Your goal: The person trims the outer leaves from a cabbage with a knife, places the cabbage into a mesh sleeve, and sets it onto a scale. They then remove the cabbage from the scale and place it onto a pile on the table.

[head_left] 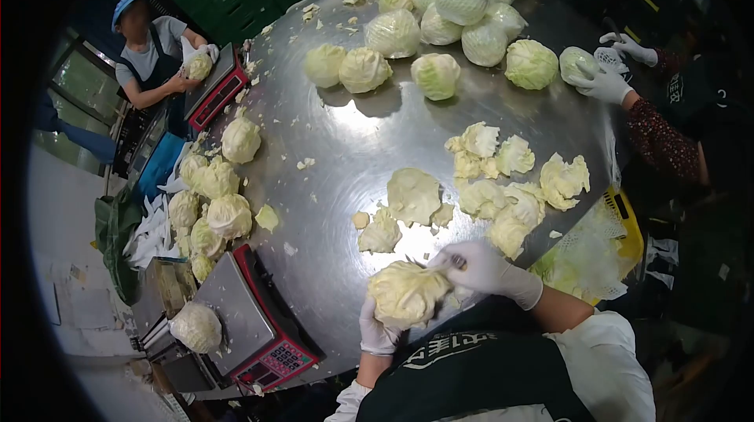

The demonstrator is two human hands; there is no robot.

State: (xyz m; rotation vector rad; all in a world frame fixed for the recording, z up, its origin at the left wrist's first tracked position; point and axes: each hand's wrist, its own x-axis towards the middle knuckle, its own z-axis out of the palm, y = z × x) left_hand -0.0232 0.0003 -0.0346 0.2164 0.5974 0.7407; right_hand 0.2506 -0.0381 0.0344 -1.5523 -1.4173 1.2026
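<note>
My left hand (378,332), in a white glove, cups a pale cabbage (407,294) from below and its left side. My right hand (485,269), also gloved and a little blurred, is closed at the cabbage's upper right side. A small dark thing shows at its fingers, but I cannot tell what it is. Just beyond the cabbage, a torn-off leaf (414,196) and a smaller leaf piece (380,232) lie on the steel table (330,210). More loose leaves (503,206) are spread ahead of my right hand.
Netted cabbages (461,2) are piled at the far side. Bare cabbages (229,216) line the left edge by a red scale (271,343). Across the left, a person (149,53) holds a cabbage at another scale (216,88). At right, a co-worker's gloved hands (605,84) handle a cabbage; a yellow crate (626,233) stands below.
</note>
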